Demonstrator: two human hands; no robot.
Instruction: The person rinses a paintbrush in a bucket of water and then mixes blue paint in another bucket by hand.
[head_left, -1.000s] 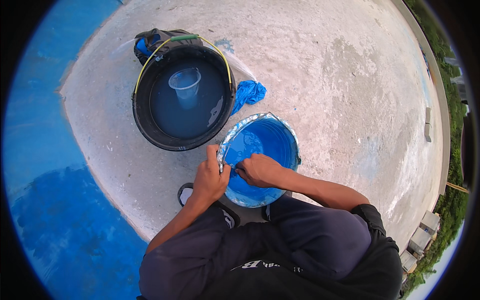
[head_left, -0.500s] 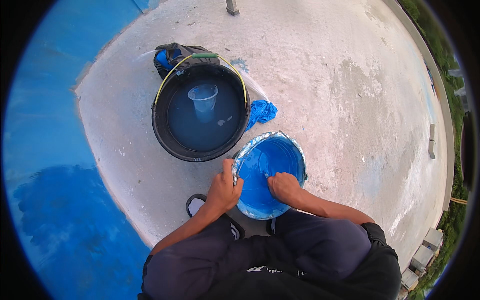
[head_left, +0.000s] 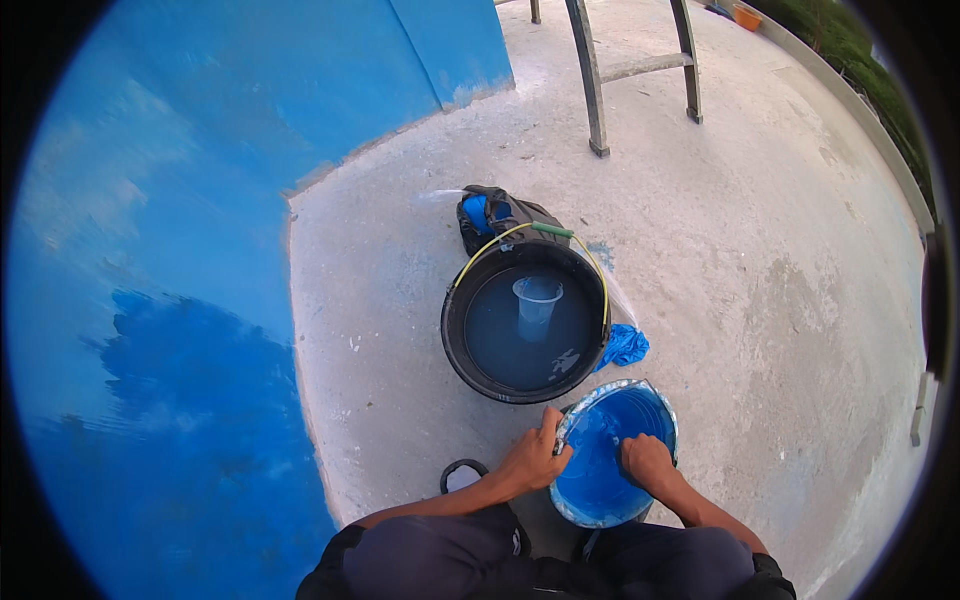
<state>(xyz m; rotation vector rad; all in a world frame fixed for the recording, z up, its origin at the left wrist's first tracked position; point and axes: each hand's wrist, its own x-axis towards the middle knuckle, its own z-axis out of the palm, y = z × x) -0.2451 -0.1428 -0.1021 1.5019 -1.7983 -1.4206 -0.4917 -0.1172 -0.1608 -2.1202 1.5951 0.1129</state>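
A paint bucket (head_left: 652, 412) with blue paint inside and a paint-smeared rim stands between my knees. My left hand (head_left: 535, 462) is closed over the left side of its rim. Inside the bucket, just above the paint, my right hand (head_left: 648, 463) makes a fist. A short blue-coated end shows at its thumb side; the rest is hidden in the hand and paint. Beyond the paint bucket is a larger black bucket (head_left: 455, 345) of dark, cloudy water, its yellow handle with a green grip leaning back. A clear plastic cup (head_left: 538, 312) floats in that water.
A black plastic bag (head_left: 530, 212) lies behind the black bucket, and crumpled blue plastic (head_left: 625, 346) beside it. At left rises a wall (head_left: 200, 370) with darker fresh-looking blue patches. Ladder legs (head_left: 590, 85) stand on the concrete floor (head_left: 760, 230) farther off.
The view has swung up and left, so the buckets appear lower and farther right and the ladder legs show more. My left hand stays on the rim; my right fist remains inside the bucket.
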